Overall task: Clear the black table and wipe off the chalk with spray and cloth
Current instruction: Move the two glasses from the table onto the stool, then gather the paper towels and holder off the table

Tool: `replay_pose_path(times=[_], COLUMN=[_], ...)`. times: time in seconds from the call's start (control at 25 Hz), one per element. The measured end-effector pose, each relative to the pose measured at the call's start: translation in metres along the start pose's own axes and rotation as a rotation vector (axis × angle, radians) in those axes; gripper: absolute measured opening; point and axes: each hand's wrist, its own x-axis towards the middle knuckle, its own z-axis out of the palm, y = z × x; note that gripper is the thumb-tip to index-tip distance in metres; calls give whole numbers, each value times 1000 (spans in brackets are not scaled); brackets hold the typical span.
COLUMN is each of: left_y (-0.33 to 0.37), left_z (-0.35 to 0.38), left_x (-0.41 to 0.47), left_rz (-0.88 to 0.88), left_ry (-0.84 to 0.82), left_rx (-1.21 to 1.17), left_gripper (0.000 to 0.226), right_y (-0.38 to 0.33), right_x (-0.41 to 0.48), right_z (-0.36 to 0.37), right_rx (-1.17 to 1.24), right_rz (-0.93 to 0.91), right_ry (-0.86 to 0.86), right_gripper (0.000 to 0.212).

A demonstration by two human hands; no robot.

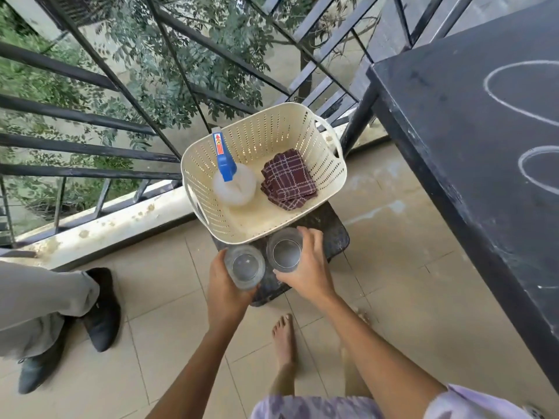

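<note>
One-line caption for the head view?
Left hand and right hand each hold a glass on a dark stool beside the basket; chalk marks remain.

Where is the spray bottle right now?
In the head view, the spray bottle stands in the left half of the cream basket, beside the folded checked cloth, left of the black table.

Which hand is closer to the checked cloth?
The right hand. It holds a glass just in front of the basket, below the cloth. The left hand holds the other glass lower and further left.
</note>
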Motion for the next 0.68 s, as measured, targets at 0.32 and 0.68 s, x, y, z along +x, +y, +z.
replay_pose_path(times=[0.32, 0.68], left_y=[39, 240], left_z=[-19, -53], left_x=[-26, -23], left_rz=[138, 670], left_ry=[22, 48], left_rx=[273, 96], left_gripper=[111, 70], right_y=[-27, -115], right_x=[-13, -44], right_z=[-27, -188], right_rx=[-38, 64], right_rz=[-75, -344], right_ry=[17, 484], right_gripper=[105, 72])
